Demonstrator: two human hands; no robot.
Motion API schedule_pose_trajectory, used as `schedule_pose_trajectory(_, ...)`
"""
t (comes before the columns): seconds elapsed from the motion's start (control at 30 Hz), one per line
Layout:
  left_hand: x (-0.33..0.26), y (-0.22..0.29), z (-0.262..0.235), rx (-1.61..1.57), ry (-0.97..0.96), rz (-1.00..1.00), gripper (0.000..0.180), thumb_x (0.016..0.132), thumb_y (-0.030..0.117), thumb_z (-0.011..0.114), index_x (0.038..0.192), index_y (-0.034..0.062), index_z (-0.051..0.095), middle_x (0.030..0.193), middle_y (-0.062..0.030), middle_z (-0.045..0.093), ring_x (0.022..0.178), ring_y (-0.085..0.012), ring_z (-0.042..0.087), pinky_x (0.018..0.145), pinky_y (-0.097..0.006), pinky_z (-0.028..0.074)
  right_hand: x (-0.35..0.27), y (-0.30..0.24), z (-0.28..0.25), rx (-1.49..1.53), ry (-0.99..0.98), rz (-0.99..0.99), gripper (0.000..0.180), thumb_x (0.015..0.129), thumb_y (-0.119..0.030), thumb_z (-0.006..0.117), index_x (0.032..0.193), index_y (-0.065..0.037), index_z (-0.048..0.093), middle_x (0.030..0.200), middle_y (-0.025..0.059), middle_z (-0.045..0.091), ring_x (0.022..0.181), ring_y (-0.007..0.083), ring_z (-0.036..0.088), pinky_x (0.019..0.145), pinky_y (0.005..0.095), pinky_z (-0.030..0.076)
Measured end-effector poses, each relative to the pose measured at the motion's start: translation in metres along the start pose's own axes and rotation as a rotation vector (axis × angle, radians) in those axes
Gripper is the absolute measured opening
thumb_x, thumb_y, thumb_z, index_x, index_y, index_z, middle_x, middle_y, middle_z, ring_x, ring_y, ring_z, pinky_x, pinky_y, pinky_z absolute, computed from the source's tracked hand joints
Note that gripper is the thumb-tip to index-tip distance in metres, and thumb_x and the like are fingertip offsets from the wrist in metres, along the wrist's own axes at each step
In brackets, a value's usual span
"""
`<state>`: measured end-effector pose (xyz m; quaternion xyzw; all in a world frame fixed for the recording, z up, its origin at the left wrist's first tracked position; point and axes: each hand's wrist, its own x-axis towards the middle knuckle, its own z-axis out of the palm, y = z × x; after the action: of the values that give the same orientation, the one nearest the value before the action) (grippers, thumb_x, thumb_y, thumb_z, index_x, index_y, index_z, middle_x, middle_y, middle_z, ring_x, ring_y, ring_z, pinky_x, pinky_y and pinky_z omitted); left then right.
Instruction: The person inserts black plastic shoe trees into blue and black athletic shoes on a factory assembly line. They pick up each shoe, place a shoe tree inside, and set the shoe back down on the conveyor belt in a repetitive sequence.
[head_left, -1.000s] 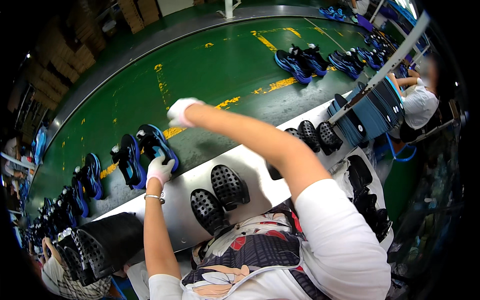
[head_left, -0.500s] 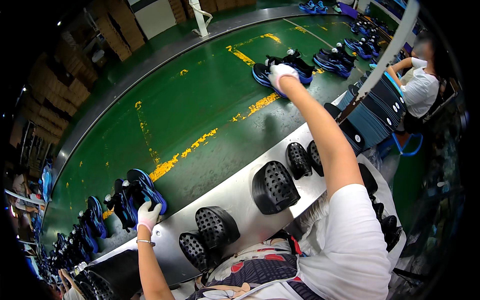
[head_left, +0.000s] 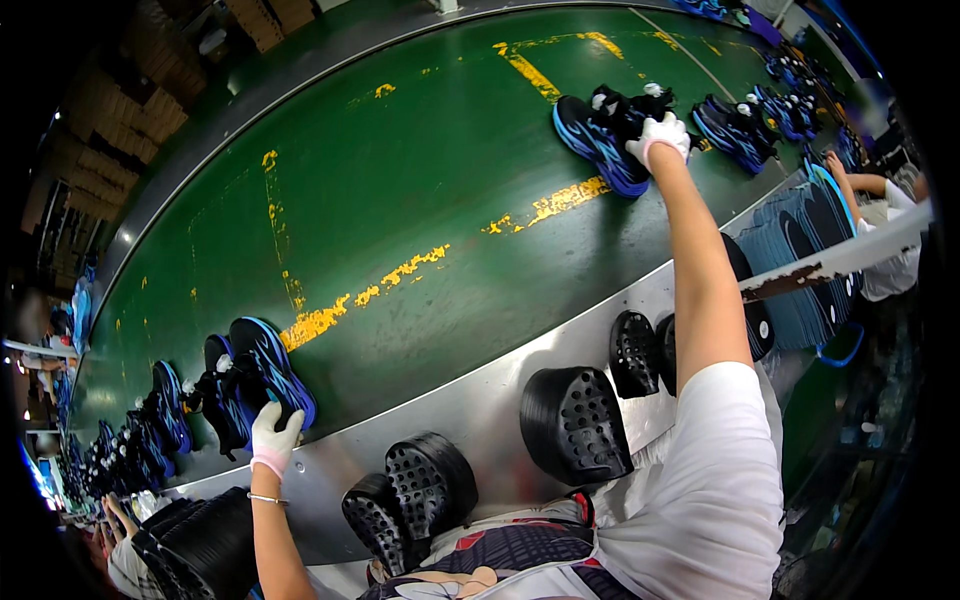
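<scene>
Shoes sit on the green belt [head_left: 400,180], one pair at each hand. Left hand [head_left: 274,438] in a white glove grips the heel of a blue shoe [head_left: 272,368]. Right hand [head_left: 660,135], far away with the arm stretched out, holds another blue shoe [head_left: 598,142]. Black shoe soles [head_left: 575,425] lie on the metal edge [head_left: 480,405] between the arms.

right hand [head_left: 658,135] now gripping far shoe [head_left: 598,138]

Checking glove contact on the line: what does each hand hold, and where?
Left hand grips a blue shoe at its heel; right hand touches another blue shoe, grip unclear.
</scene>
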<state>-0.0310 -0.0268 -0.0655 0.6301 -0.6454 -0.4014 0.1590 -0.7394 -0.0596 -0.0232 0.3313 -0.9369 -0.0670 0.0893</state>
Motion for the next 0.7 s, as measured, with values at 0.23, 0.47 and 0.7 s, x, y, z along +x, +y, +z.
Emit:
schedule_pose_trajectory(0.23,-0.003,0.007,0.002,-0.011,0.005,-0.046,0.021,0.084,0.009,0.069,0.079,0.0036,0.050,0.063,-0.0005,0.053,0.048,-0.0090,0.053,0.043,-0.023,0.041,-0.001,-0.004,-0.009,-0.017,-0.184,-0.092,0.049,0.079,-0.035,0.063,0.122,-0.011,0.062,0.129,0.0181,0.054,0.121,0.0310,0.053,0.101,0.0396,0.044)
schedule_pose_trajectory(0.47,0.000,-0.002,-0.004,-0.010,0.003,-0.033,0.018,0.084,0.012,0.069,0.082,0.0036,0.053,0.066,-0.0011,0.052,0.048,-0.0093,0.050,0.043,-0.024,0.041,-0.027,-0.038,-0.014,0.097,-0.311,-0.276,0.038,0.077,-0.020,0.057,0.110,-0.004,0.066,0.112,0.0233,0.063,0.108,0.0352,0.061,0.091,0.0395,0.051)
schedule_pose_trajectory(0.7,0.002,0.001,-0.003,-0.027,-0.005,-0.014,0.024,0.082,0.018,0.071,0.079,0.0010,0.054,0.069,-0.0033,0.048,0.051,-0.0127,0.050,0.045,-0.030,0.043,-0.121,-0.105,-0.081,0.218,-0.526,-0.472,0.041,0.075,-0.024,0.059,0.108,0.000,0.067,0.107,0.0216,0.066,0.101,0.0341,0.065,0.087,0.0380,0.051)
